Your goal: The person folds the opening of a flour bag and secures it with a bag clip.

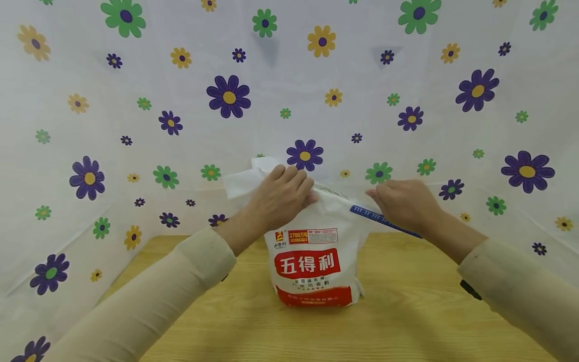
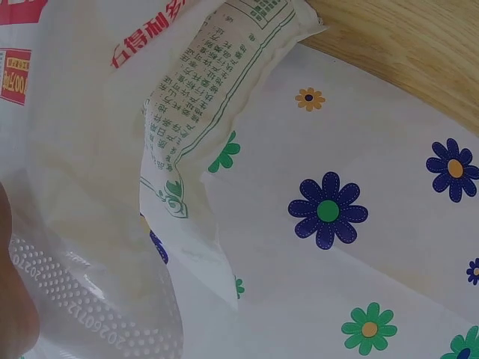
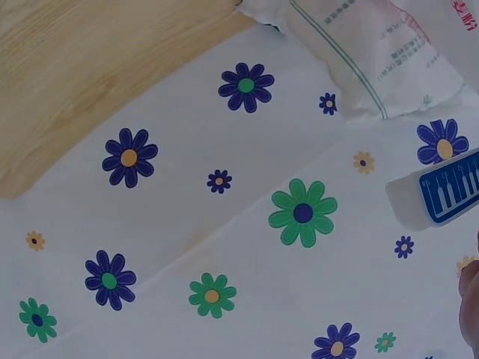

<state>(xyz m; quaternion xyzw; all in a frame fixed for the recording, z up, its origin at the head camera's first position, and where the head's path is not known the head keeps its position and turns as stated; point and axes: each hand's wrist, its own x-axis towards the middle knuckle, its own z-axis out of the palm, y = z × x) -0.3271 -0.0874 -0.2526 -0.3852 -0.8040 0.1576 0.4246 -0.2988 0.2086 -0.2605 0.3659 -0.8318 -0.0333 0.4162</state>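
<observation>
A white flour bag [image 1: 312,213] with red panels and Chinese lettering stands upright on the table. My left hand [image 1: 282,193] grips its gathered top, and a white flap sticks out to the left past the fingers. In the left wrist view the bag's [image 2: 82,164] stamped edge and green-printed side fill much of the frame. To the right of the bag, my right hand [image 1: 404,201] holds a long, narrow blue-and-white object [image 1: 367,214] with white markings, its far end by the bag's upper right side. The right wrist view shows that object's [image 3: 449,191] pale end and blue face.
The light wood table [image 1: 212,311] lies under the bag. White sheeting [image 1: 280,136] with purple, green and yellow flowers hangs behind and along both sides, meeting the table's edges.
</observation>
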